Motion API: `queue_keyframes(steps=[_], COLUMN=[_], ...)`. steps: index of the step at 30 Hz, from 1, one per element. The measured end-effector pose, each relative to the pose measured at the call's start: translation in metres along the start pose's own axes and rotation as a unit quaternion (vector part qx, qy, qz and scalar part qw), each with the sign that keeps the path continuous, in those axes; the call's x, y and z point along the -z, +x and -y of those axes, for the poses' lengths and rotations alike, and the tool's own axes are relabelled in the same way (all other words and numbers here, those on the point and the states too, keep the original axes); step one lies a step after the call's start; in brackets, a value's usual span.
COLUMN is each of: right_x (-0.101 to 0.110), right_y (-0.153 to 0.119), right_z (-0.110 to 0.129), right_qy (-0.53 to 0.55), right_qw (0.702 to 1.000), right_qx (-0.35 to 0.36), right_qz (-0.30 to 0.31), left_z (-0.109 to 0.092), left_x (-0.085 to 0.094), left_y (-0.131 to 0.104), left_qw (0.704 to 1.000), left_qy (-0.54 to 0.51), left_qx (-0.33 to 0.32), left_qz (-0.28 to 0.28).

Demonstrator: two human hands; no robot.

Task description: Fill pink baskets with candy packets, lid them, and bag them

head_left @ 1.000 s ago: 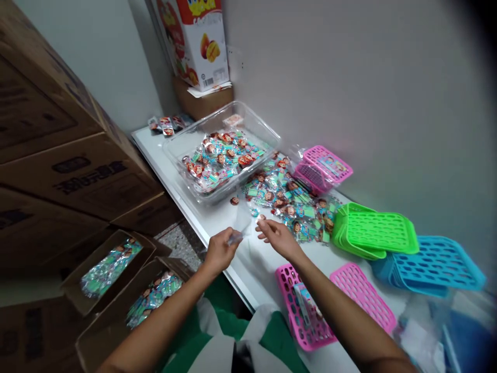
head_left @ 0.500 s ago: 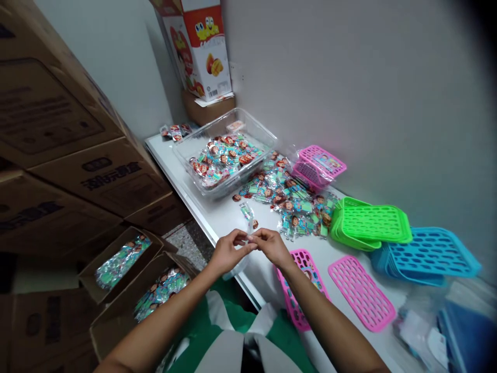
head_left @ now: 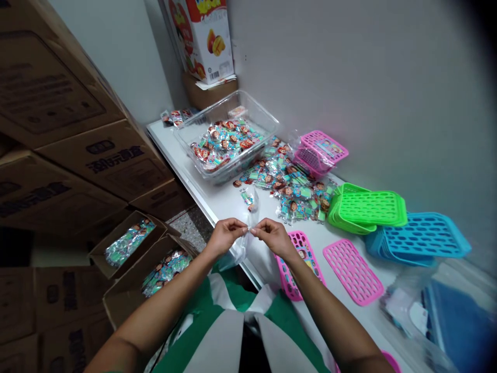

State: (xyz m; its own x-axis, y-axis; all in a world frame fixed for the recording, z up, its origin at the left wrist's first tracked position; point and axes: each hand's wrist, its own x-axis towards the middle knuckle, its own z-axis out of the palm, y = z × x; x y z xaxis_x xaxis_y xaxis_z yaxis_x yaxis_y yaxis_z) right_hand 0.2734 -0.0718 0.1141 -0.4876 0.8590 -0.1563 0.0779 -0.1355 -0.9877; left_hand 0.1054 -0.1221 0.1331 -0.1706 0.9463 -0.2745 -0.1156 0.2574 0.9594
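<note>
A clear plastic bag [head_left: 241, 247] is pinched between both hands at the table's front edge. My left hand [head_left: 227, 235] grips it from the left with thumb and forefinger, and my right hand [head_left: 272, 235] does the same from the right, the fingertips almost touching. Just beyond them lies a small packet with a cartoon figure [head_left: 247, 197]. To the right of my right hand, partly behind the forearm, is a pink basket [head_left: 289, 280] with printed items inside. A pile of similar packets [head_left: 295, 191] spreads over the table farther back.
A clear tub [head_left: 267, 124] of packets stands at the back left. Green baskets [head_left: 373, 208], blue baskets [head_left: 430, 235] and a pink lattice panel [head_left: 353, 272] are at the right. Cartons [head_left: 104, 160] are stacked left, above open boxes [head_left: 116, 305] of packets.
The view has tilted down slightly. The fingertips of both hands have drawn a little apart, and the clear bag now shows more, spread above and below them.
</note>
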Motion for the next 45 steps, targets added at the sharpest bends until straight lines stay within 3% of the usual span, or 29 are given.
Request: queue_keyframes(steps=[7,13,15,19,24,29,37,42,45], right_x=[0.002,0.003,0.005,-0.002,-0.042,-0.068,-0.035,-0.020,-0.017], right_y=[-0.011,-0.012,-0.015,-0.039,-0.071,-0.059,-0.035,-0.028,-0.024], right_z=[0.011,0.013,0.015,0.020,0.024,0.020,-0.002,-0.010,-0.011], right_qy=[0.031,0.030,0.021,-0.048,-0.170,-0.271,-0.279,-0.117,-0.044], right_qw=[0.999,0.998,0.997,0.990,0.972,0.948,0.940,0.981,0.987], right_qx=[0.029,0.043,0.053,0.111,0.145,0.132,0.097,0.001,-0.028], right_qz=[-0.017,-0.028,-0.044,-0.072,-0.067,-0.101,-0.172,-0.157,-0.149], left_z=[-0.004,-0.005,-0.006,-0.005,-0.002,0.005,0.017,0.015,0.012], left_x=[-0.005,-0.007,-0.005,0.003,0.005,-0.001,0.015,0.024,0.023], left_y=[-0.005,-0.010,-0.009,0.001,0.020,0.038,0.044,0.051,0.056], left_qw=[0.998,0.999,0.998,0.980,0.955,0.939,0.941,0.949,0.962], left_qy=[-0.013,-0.002,0.004,-0.037,-0.027,0.040,0.092,0.104,0.079], left_qx=[-0.041,-0.025,-0.011,-0.026,-0.059,-0.048,-0.044,-0.032,-0.011], left_qz=[-0.048,-0.032,-0.065,-0.194,-0.288,-0.338,-0.323,-0.295,-0.262])
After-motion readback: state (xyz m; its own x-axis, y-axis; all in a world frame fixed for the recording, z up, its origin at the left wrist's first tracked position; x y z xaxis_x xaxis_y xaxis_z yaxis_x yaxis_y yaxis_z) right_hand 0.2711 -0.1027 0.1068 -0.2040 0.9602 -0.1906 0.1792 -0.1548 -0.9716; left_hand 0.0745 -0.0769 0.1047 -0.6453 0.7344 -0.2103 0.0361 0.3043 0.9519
